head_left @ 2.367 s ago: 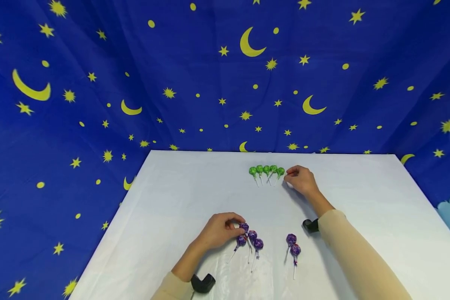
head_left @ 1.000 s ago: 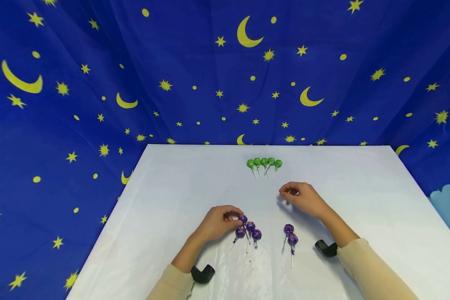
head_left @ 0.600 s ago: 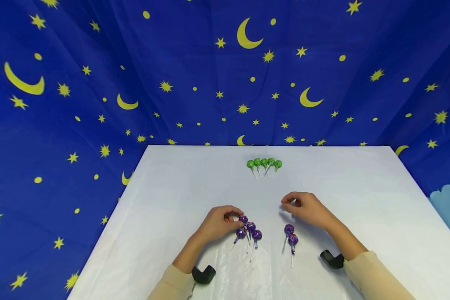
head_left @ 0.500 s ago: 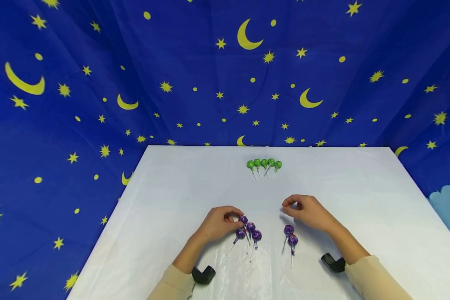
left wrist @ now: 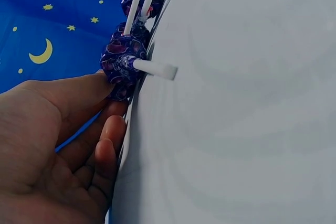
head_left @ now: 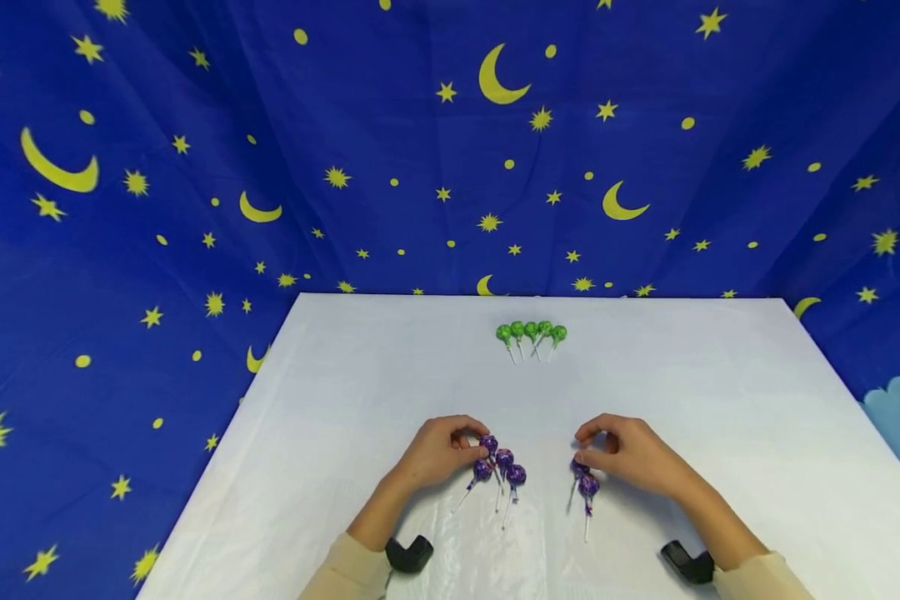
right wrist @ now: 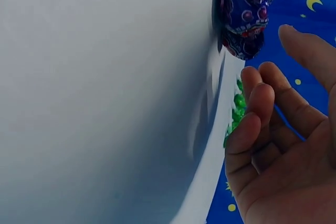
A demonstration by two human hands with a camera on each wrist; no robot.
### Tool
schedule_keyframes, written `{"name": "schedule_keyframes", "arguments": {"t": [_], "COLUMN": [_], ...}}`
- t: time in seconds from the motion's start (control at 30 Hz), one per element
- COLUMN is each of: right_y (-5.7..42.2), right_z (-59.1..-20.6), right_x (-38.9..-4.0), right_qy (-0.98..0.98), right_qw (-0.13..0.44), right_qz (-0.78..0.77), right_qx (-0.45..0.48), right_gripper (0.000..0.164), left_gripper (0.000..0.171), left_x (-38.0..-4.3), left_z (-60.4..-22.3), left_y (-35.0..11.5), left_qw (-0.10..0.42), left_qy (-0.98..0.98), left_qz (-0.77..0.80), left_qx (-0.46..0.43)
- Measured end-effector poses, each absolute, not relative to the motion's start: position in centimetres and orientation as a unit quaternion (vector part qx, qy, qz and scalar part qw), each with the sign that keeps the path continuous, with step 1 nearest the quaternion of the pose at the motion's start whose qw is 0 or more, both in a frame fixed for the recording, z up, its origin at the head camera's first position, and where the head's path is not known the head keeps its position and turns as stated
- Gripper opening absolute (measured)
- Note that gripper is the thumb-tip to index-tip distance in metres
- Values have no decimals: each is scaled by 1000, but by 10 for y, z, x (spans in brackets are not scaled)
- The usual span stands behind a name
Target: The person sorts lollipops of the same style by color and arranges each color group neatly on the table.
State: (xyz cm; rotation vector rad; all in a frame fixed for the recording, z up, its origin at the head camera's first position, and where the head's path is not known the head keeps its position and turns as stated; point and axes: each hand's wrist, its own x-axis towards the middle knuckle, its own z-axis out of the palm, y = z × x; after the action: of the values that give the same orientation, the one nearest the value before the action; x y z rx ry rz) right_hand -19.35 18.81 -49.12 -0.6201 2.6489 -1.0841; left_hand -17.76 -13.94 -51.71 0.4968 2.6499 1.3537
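Note:
My left hand (head_left: 441,452) pinches the head of a purple-wrapped lollipop (head_left: 488,444) between thumb and fingers, on the white table. Other purple lollipops (head_left: 516,475) lie beside it, heads bunched and white sticks pointing towards me. My right hand (head_left: 633,454) hovers at a pair of purple lollipops (head_left: 588,485) on the right; its thumb partly covers the farther head in the head view. In the right wrist view, a gap shows between the thumb and the fingers (right wrist: 260,98), with a purple lollipop head (right wrist: 244,14) just beyond them.
Several green lollipops (head_left: 531,332) lie in a row at the far side of the white table (head_left: 390,367), sticks towards me. A blue cloth (head_left: 390,125) with yellow moons and stars hangs around the table. Black wrist cameras (head_left: 409,554) sit at both wrists.
My right hand has come away from the green lollipops, back towards me to the right pair of purple ones. My left hand has stayed on its lollipop.

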Motion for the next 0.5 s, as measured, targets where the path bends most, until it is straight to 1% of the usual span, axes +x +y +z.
{"name": "schedule_keyframes", "arguments": {"t": [0.3, 0.5], "right_y": [190, 191], "right_z": [-495, -498], "right_x": [-184, -181], "right_qy": [902, 903], "right_qw": [95, 85], "right_qz": [-360, -355], "right_qx": [-217, -227], "right_gripper": [22, 19], "left_gripper": [22, 27], "left_x": [-179, -179], "left_z": [-519, -517], "left_y": [-140, -139], "left_qw": [59, 67], "left_qy": [875, 876], "left_qz": [451, 450], "left_qx": [163, 161]}}
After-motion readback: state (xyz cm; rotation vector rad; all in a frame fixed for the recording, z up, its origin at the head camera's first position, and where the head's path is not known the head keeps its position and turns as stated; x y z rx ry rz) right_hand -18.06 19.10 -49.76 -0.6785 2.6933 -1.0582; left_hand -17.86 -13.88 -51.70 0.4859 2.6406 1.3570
